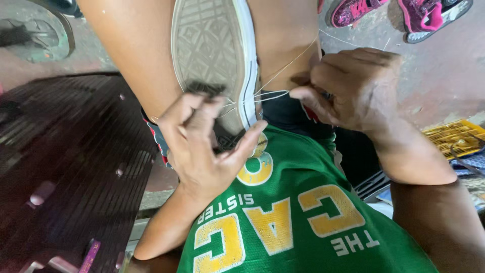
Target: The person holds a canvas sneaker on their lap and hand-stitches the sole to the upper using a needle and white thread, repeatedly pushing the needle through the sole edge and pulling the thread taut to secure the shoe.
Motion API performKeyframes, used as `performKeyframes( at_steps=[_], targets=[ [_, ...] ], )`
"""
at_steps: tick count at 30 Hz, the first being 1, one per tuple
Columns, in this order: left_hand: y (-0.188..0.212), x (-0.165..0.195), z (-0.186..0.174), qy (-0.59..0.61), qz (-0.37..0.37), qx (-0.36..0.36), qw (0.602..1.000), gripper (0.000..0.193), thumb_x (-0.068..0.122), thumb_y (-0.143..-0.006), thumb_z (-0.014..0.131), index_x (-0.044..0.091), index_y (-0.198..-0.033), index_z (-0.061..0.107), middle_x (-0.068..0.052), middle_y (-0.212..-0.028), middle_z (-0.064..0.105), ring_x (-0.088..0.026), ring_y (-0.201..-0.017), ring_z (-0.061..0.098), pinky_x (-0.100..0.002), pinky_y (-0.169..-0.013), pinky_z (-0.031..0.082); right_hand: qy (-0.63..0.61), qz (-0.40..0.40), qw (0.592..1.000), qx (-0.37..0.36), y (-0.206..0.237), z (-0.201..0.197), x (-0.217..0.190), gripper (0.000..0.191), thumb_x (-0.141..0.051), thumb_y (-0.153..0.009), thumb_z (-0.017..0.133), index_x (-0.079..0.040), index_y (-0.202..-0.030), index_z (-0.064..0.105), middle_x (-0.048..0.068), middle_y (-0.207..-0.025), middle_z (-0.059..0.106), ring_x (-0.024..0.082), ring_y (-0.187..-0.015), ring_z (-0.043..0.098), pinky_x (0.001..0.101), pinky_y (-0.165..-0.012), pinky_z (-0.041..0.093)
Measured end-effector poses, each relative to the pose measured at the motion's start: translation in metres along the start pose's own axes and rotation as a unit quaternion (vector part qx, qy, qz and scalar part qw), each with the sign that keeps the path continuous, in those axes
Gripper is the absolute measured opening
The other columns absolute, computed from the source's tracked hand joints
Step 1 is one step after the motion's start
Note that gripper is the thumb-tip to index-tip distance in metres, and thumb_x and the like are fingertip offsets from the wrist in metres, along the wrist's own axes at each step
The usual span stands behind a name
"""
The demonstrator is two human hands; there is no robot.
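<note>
Between my knees, the grey-soled white canvas shoe (212,50) runs lengthwise away from me. Left hand (202,146) pinches its heel edge; right hand (353,91), just right, pinches pale thread (283,71).

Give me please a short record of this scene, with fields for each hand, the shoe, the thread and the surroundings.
Left hand: left hand grips the heel end of the shoe
Right hand: right hand pinches the thread, pulled taut
Shoe: shoe, sole up, grey tread, white rim, held between the knees
Thread: thread, thin and pale, runs from the sole edge to the right hand
Surroundings: pink shoes on the floor; yellow crate at right; dark slatted bench at left
</note>
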State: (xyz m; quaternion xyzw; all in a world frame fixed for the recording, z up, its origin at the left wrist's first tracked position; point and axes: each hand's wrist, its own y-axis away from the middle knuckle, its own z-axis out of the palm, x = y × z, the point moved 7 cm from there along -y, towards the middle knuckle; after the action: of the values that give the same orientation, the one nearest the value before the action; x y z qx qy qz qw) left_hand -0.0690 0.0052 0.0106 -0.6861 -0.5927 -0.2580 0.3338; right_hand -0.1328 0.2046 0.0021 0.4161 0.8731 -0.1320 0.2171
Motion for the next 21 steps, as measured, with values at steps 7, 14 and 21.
performKeyframes(
  at_steps=[7,14,21],
  targets=[
    [-0.02,0.025,0.015,-0.132,0.099,-0.07,0.984,0.022,0.013,-0.099,0.086,0.01,-0.114,0.07,-0.005,-0.116,0.065,-0.022,-0.091,0.063,-0.034,-0.07,0.052,-0.003,0.006,1.0,-0.003,0.004,0.007,-0.003,0.042,-0.04,-0.097,0.079,-0.009,-0.075,0.06,0.006,-0.071,0.056,0.026,-0.062,0.058,0.0364,-0.057,0.045],
    [-0.018,-0.002,0.006,0.024,0.032,-0.083,0.996,0.016,0.0,-0.103,0.071,0.006,-0.116,0.063,-0.005,-0.106,0.067,-0.025,-0.09,0.062,-0.034,-0.078,0.052,-0.086,-0.146,0.985,0.029,-0.01,0.026,-0.031,0.043,-0.048,-0.077,0.082,-0.009,-0.076,0.065,0.009,-0.092,0.071,0.024,-0.074,0.071,0.036,-0.062,0.056],
    [-0.014,-0.026,0.006,0.406,-0.236,-0.109,0.876,0.037,-0.005,-0.097,0.055,0.003,-0.133,0.05,-0.001,-0.087,0.068,-0.009,-0.077,0.064,-0.022,-0.075,0.055,-0.2,-0.016,0.98,-0.016,-0.008,0.044,-0.004,0.017,-0.019,-0.095,0.082,-0.007,-0.105,0.074,0.004,-0.096,0.072,0.017,-0.08,0.071,0.0312,-0.07,0.058]
  ],
)
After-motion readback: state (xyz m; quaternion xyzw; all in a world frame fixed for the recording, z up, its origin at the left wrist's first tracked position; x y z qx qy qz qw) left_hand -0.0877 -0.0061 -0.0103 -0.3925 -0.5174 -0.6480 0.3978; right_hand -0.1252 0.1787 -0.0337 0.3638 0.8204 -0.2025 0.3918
